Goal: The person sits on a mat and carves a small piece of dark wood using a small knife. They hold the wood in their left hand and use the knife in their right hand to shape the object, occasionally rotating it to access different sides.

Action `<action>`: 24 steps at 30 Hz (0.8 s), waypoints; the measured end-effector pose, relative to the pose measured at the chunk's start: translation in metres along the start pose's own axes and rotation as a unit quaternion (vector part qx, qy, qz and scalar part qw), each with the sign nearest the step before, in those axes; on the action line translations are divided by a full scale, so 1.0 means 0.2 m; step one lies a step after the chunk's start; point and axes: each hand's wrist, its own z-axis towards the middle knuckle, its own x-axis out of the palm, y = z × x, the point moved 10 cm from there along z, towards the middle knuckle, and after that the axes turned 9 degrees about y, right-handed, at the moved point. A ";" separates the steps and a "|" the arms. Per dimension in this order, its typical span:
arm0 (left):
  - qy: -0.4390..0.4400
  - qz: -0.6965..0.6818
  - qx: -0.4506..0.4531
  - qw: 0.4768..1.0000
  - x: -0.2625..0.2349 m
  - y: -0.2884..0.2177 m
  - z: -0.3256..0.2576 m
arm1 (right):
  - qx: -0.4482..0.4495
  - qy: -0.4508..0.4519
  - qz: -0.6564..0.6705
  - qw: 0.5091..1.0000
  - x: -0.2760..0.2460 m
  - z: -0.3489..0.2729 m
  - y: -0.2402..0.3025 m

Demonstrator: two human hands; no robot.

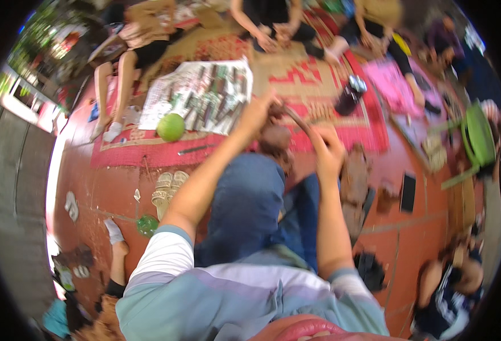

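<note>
You held one brown strip (299, 120) in front of you, the fingers of your left hand (266, 110) and right hand (328, 145) pinched around it. One round green object (171, 127) sat leftward, one dark jar (349, 98) rightward.

Probably a home porch or open-sided room: red tiled floor (410, 244), patterned mat (296, 91) with seated people (266, 14) at 12 o'clock, greenery (39, 31) at 10, green plastic chair (479, 133) at 3.
</note>
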 end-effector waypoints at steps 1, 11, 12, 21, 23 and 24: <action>-0.018 0.028 -0.006 0.999 0.02 -0.07 -0.03 | -0.048 0.031 0.013 0.998 0.10 0.06 0.16; -0.009 -0.029 -0.019 0.999 0.01 -0.04 -0.02 | 0.015 0.038 0.000 0.999 -0.06 -0.06 -0.11; 0.000 0.001 -0.022 1.000 -0.03 -0.03 -0.01 | -0.009 0.028 0.052 0.998 -0.01 0.01 0.03; -0.010 0.013 -0.043 0.999 0.02 -0.06 -0.01 | 0.075 0.044 0.099 0.991 -0.03 -0.22 -0.34; -0.019 0.003 -0.022 1.000 0.02 -0.07 -0.02 | 0.049 0.028 0.091 0.994 -0.05 -0.18 -0.25; -0.032 -0.023 -0.027 0.999 0.01 -0.04 -0.03 | 0.016 0.021 0.102 0.994 0.00 -0.10 -0.07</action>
